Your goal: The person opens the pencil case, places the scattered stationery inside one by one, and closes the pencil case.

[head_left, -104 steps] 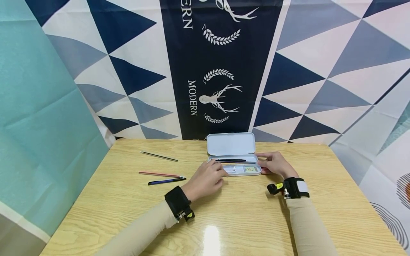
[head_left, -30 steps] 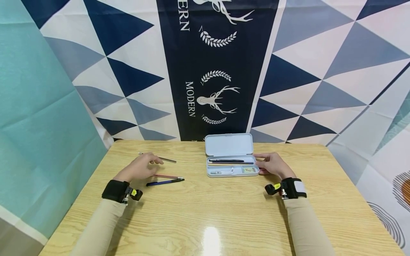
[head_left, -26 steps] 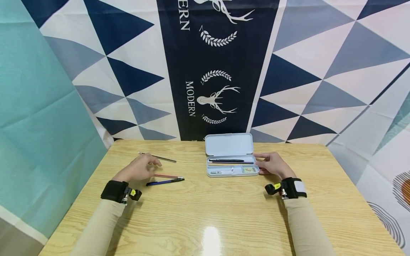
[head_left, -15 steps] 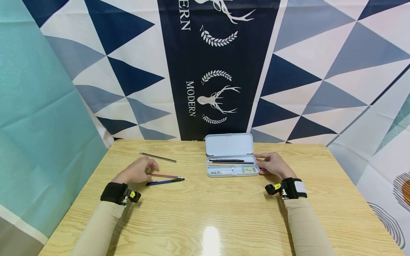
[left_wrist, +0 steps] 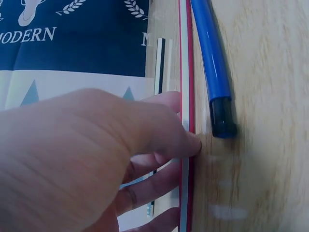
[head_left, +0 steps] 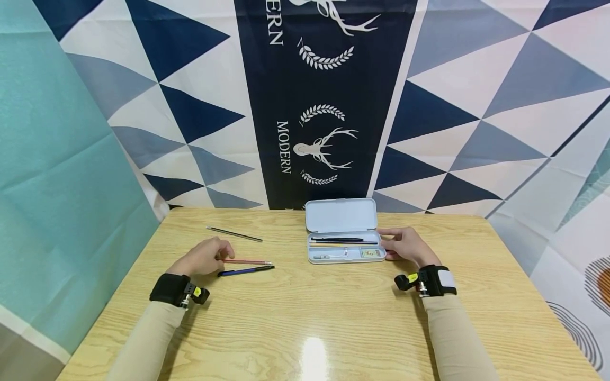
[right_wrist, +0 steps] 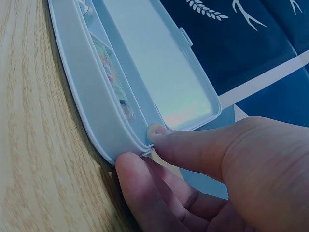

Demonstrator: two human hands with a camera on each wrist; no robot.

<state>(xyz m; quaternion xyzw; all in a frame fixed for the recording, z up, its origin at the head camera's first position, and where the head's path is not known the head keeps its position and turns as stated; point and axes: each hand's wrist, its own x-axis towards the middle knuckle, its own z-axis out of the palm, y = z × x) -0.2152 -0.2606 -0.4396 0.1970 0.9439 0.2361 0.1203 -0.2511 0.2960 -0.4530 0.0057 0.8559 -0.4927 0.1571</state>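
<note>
On the table's left side, my left hand pinches the red pencil near its left end. In the left wrist view, the thumb lies across this striped red pencil, with fingers on its other side. A blue pen with a dark end lies just in front, apart from the thumb. My right hand grips the right end of a pale blue pencil case, whose lid stands raised. The right wrist view has the thumb on the case's inner corner and a finger against its outside.
Behind the left hand lies a dark pencil. Inside the case are a black pen, other thin pencils, a small whitish tool and a patterned eraser-like block. A patterned cloth hangs behind the table.
My left hand has left the case and moved left to the pencils, then down onto the red pencil, its fingers closing on it. The right hand stays at the case.
</note>
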